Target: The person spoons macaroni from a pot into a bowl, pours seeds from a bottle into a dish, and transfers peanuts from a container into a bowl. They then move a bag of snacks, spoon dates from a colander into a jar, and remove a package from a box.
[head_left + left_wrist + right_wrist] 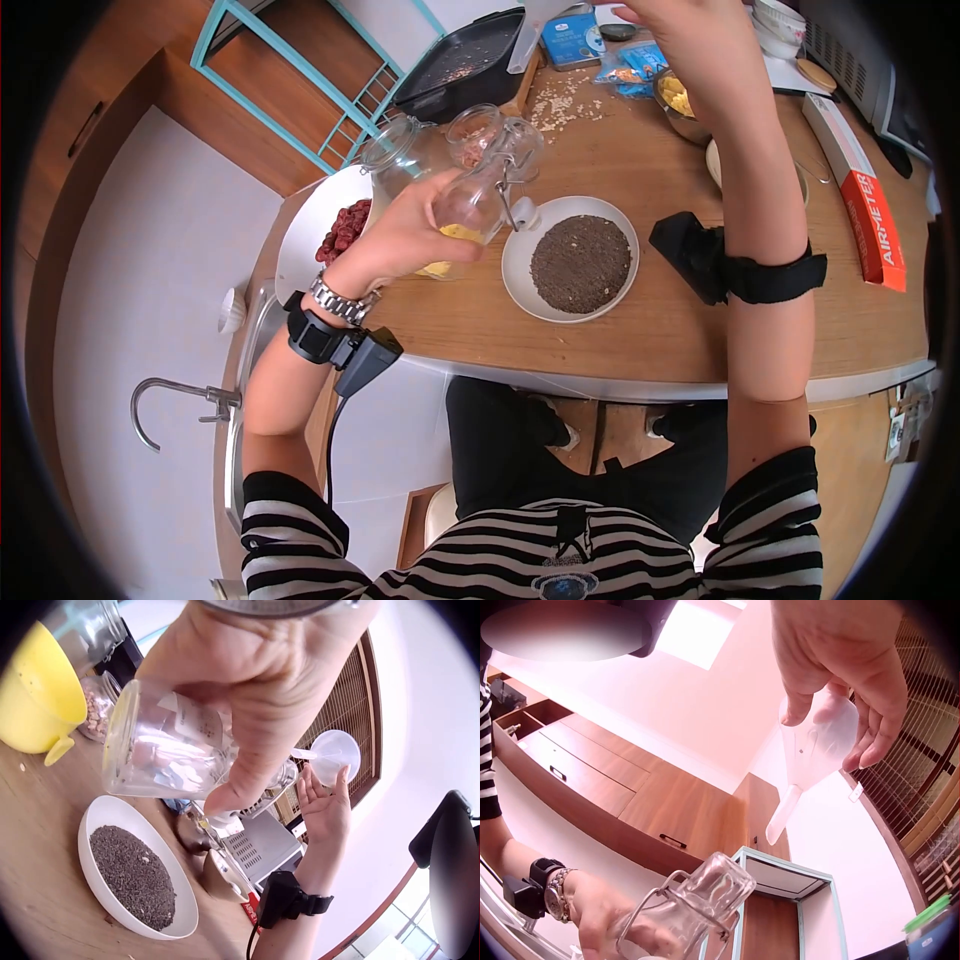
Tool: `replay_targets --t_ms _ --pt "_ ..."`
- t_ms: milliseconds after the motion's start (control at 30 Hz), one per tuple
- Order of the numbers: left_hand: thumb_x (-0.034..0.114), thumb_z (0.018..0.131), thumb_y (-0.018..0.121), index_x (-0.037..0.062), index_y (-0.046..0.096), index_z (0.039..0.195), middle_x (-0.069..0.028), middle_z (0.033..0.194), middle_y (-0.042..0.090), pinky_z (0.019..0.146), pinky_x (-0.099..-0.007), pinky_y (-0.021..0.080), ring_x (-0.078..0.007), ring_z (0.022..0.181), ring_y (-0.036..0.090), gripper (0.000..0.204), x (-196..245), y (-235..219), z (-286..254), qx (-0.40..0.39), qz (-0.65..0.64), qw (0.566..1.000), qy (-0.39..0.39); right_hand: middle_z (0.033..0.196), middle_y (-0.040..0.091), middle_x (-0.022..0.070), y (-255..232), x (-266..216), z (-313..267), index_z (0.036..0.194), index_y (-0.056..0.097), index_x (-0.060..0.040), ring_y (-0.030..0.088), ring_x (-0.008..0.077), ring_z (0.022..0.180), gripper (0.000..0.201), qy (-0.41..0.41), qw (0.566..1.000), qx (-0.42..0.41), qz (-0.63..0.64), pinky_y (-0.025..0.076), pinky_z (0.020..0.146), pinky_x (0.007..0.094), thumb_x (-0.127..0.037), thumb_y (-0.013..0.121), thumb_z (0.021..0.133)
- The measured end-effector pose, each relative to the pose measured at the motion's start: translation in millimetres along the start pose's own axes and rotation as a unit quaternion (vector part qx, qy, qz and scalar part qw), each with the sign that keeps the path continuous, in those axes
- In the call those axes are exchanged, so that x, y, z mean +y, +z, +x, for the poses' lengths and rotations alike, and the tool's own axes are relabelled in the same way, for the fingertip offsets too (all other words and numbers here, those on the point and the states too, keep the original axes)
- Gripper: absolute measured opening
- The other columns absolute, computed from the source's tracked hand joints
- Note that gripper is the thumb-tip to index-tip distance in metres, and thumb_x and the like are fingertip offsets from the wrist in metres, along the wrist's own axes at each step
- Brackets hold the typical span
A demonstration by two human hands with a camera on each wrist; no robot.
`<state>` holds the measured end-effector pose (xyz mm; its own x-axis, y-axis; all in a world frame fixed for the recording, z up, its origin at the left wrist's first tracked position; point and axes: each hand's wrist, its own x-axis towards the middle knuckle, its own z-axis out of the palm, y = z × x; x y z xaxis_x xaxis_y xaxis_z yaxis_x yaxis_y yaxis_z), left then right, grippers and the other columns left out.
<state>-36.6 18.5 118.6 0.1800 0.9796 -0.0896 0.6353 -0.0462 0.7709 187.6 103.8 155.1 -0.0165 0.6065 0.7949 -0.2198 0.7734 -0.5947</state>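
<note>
In the left hand [415, 225], fingers curled round its body, is a clear glass swing-top bottle [470, 205], held tilted. The wire bail is off the mouth; the white stopper [524, 213] hangs beside the bottle.

Well above and forward of the left hand, the right hand [844, 660] grips a translucent white plastic funnel [821, 735] by its wide cone. The funnel stem [784, 815] points downward, apart from the bottle mouth.

Just right of the left hand, on the brown wooden worktop [680, 340], rests a round white bowl [513, 285] of dark, coarse granules [585, 265]. Beneath the left hand stands a yellow plastic cup [37, 697].

Step in hand (judged): bringing funnel and bottle together. The next move appears to call for setting the bottle upright, aligning the stem with its mouth and lowering the funnel into the neck, keeping the bail clear.
</note>
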Motion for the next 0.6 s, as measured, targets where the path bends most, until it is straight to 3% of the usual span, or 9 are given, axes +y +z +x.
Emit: replay_targets --t_ms 33,100,233,300,333,400,533,600 --pt "0.002 0.056 0.067 0.0045 0.048 0.094 -0.001 0.085 0.053 0.077 -0.0228 0.037 -0.0098 0.083 0.049 0.042 0.2 1.3 0.4 0.004 -0.001 1.0 0.001 0.059 0.054 0.0032 2.3 -6.6 -0.4 0.07 0.053 -0.0001 0.045 0.0054 0.051 0.021 -0.002 1.0 -0.003 0.001 0.034 0.044 0.0185 -0.018 0.061 0.073" --pt "0.001 0.056 0.066 0.0042 0.048 0.095 -0.0006 0.083 0.053 0.076 -0.023 0.038 -0.0099 0.081 0.049 0.043 -0.1 3.5 1.4 0.026 -0.014 1.0 0.005 0.059 0.054 0.0029 7.7 -19.3 -0.8 0.069 0.053 -0.0003 0.046 0.0052 0.053 0.021 0.119 0.99 0.023 -0.07 0.034 0.047 0.0171 -0.019 0.061 0.073" --pt "0.0 0.057 0.066 0.004 0.047 0.097 -0.0008 0.084 0.053 0.075 -0.0233 0.039 -0.0099 0.081 0.049 0.045 -4.2 6.1 6.4 0.04 -0.058 0.997 -0.004 0.06 0.054 0.003 5.8 -11.9 -2.5 0.069 0.053 -0.001 0.046 0.0051 0.054 0.02 0.031 0.998 -0.027 -0.038 0.036 0.049 0.0171 -0.019 0.061 0.073" --pt "0.002 0.055 0.069 0.0041 0.044 0.111 -0.0034 0.088 0.052 0.075 -0.0241 0.04 -0.0109 0.085 0.048 0.062 -9.1 7.2 10.2 0.04 -0.067 0.997 0.01 0.062 0.055 0.0036 9.8 -18.9 -1.1 0.069 0.053 -0.0014 0.048 0.0059 0.056 0.02 0.137 0.988 -0.071 -0.015 0.039 0.051 0.0183 -0.019 0.061 0.073" --pt "0.002 0.055 0.069 0.0041 0.044 0.111 -0.0034 0.088 0.052 0.075 -0.0241 0.04 -0.0109 0.085 0.048 0.062 -7.9 9.4 10.5 0.04 -0.067 0.997 0.01 0.062 0.055 0.0036 8.5 -15.8 -2.0 0.069 0.053 -0.0014 0.048 0.0059 0.056 0.02 0.137 0.988 -0.071 -0.015 0.039 0.051 0.0183 -0.019 0.061 0.073" --pt "-0.002 0.058 0.063 0.0038 0.047 0.1 -0.0011 0.087 0.052 0.074 -0.0227 0.039 -0.0097 0.083 0.048 0.045 -4.9 14.9 11.0 0.044 -0.068 0.996 0.029 0.064 0.056 0.0047 5.5 -4.6 -4.1 0.069 0.053 -0.001 0.05 0.0076 0.059 0.021 0.073 0.982 -0.172 -0.001 0.04 0.053 0.0193 -0.019 0.061 0.074" --pt "-0.004 0.06 0.061 0.0034 0.047 0.1 -0.0012 0.088 0.051 0.075 -0.0228 0.039 -0.0095 0.084 0.048 0.043 -10.5 19.3 18.1 0.015 -0.139 0.989 0.041 0.067 0.057 0.0061 8.6 8.8 -1.5 0.074 0.053 0.0007 0.052 0.0098 0.061 0.023 0.09 0.957 -0.267 -0.06 0.041 0.055 0.0195 -0.021 0.061 0.074" --pt "-0.002 0.059 0.066 0.0035 0.047 0.099 -0.0017 0.088 0.052 0.074 -0.0226 0.04 -0.0096 0.083 0.049 0.045 -16.4 19.0 23.3 0.019 -0.19 0.98 0.059 0.071 0.057 0.0071 12.6 19.5 -4.4 0.08 0.052 0.0015 0.053 0.0116 0.064 0.025 0.04 0.96 -0.273 0.054 0.042 0.057 0.0206 -0.022 0.06 0.075"
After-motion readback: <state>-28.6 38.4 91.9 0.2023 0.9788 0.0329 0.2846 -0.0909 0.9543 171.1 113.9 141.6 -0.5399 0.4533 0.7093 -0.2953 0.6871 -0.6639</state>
